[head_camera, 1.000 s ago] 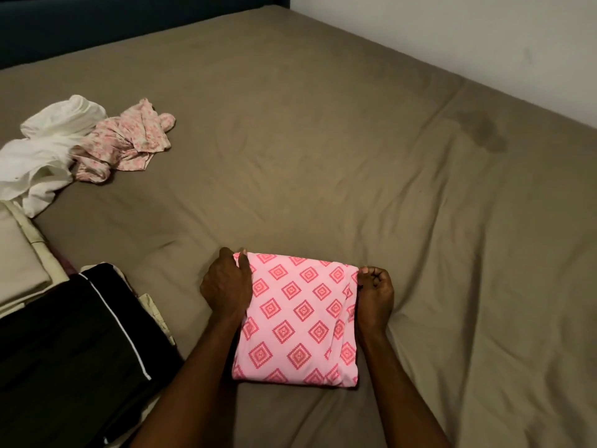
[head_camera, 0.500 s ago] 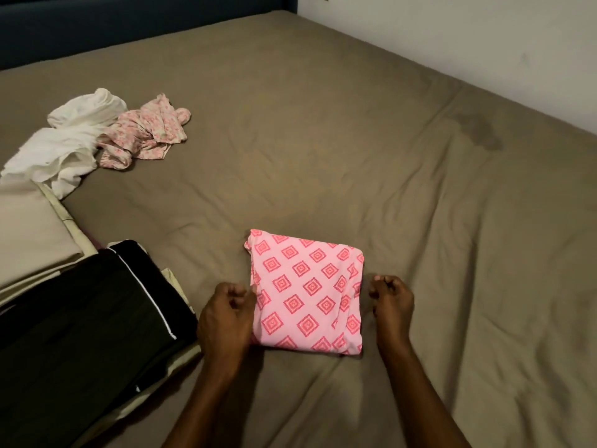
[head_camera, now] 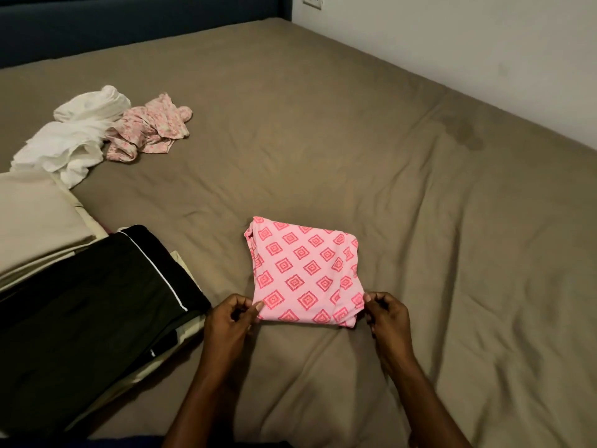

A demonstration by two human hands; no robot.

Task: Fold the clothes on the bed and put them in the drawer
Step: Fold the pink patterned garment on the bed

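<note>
Folded pink garment (head_camera: 303,273) near corners pinched by both hands' fingers (head_camera: 258,307).

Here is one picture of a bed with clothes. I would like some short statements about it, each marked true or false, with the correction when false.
1. Both hands pinch the near edge of the folded pink diamond-patterned garment. True: left hand and right hand hold its near corners.
2. The crumpled white cloth lies folded flat. False: it is bunched up.
3. The small pink floral garment touches the white cloth. True.
4. The black folded fabric with white piping lies right of the pink garment. False: it lies on the left.
5. The brown bedsheet is wrinkled. True.
</note>
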